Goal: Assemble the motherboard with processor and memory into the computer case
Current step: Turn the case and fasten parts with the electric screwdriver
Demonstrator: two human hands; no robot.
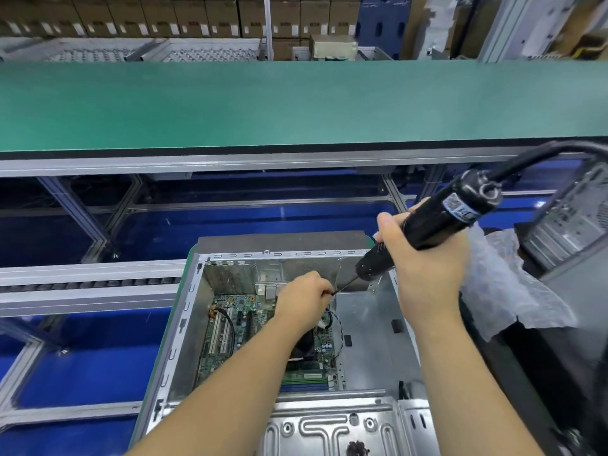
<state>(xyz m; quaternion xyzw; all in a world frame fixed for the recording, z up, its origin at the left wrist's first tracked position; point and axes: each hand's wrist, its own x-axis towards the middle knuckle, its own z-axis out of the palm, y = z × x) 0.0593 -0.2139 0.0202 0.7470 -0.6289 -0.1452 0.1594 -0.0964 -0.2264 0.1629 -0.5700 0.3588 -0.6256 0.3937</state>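
In the lower middle of the frame the open computer case [365, 327] is lying on its side, holding the green motherboard [230, 337] against its left half, with a memory stick [304, 376] seated along the board's near edge. The left hand [304, 296] is reaching inside, its fingers pinching the screwdriver's bit tip. The right hand [424, 261] is gripping the black electric screwdriver [437, 222], its fingers wrapping the barrel above the case's far right corner.
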